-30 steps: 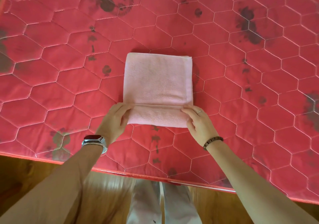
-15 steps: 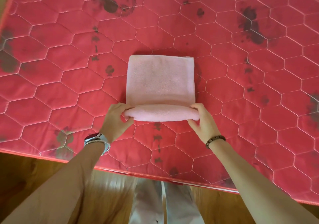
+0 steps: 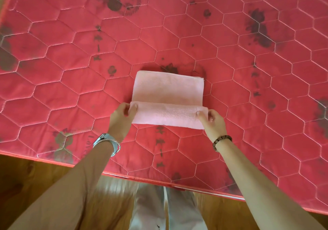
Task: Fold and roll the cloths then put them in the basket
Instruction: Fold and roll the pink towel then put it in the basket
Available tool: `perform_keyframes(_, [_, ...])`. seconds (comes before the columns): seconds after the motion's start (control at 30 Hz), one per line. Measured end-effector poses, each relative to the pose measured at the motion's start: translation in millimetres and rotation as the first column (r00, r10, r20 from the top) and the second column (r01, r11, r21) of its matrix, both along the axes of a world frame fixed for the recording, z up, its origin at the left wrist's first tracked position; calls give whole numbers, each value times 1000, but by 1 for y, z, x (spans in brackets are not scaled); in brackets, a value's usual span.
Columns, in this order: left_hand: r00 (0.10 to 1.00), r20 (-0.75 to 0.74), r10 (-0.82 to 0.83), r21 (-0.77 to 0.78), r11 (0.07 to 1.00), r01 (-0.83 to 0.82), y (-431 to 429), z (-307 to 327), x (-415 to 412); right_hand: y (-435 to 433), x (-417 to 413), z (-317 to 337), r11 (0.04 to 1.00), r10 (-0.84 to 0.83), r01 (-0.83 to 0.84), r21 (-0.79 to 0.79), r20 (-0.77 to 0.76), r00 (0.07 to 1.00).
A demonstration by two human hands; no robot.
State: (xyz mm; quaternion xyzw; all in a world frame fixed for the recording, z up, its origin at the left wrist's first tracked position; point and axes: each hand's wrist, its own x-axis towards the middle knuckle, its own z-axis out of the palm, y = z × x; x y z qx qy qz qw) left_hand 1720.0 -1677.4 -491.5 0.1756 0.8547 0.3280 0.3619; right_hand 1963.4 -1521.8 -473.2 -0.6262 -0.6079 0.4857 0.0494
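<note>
Cloth (image 3: pixel 168 89) lies on the mattress (image 3: pixel 248 66), its roll (image 3: pixel 168 117) running left to right, the flat part beyond it. Left hand (image 3: pixel 121 119) and right hand (image 3: pixel 213 123) each pinch one roll end, equally near.

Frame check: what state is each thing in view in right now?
cloth, folded, near end rolled up, far part flat on the mattress.
left hand, pinches the roll's left end.
right hand, pinches the roll's right end.
mattress, stained, bears the cloth.
watch, worn on the left wrist.
bracelet, worn on the right wrist.
</note>
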Motion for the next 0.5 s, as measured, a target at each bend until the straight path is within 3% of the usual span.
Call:
perform_keyframes(0.2, [994, -106, -17, -74, 997, 9, 18, -6, -2, 1, -3, -8, 998, -58, 55, 24, 116, 992])
perform_keyframes(0.3, [971, -239, -16, 64, 997, 32, 18, -10, -6, 2, -5, -12, 976, -88, 90, 199, -17, 996])
perform_keyframes(0.37, [923, -366, -119, 104, 980, 168, 18, -11, -8, 5, -5, -14, 917, 93, -85, 389, -1, 996])
perform_keyframes(0.5, [784, -525, -331, 122, 883, 454, 14, -7, -9, 5, -9, -9, 645, 460, -470, 603, 185, 869])
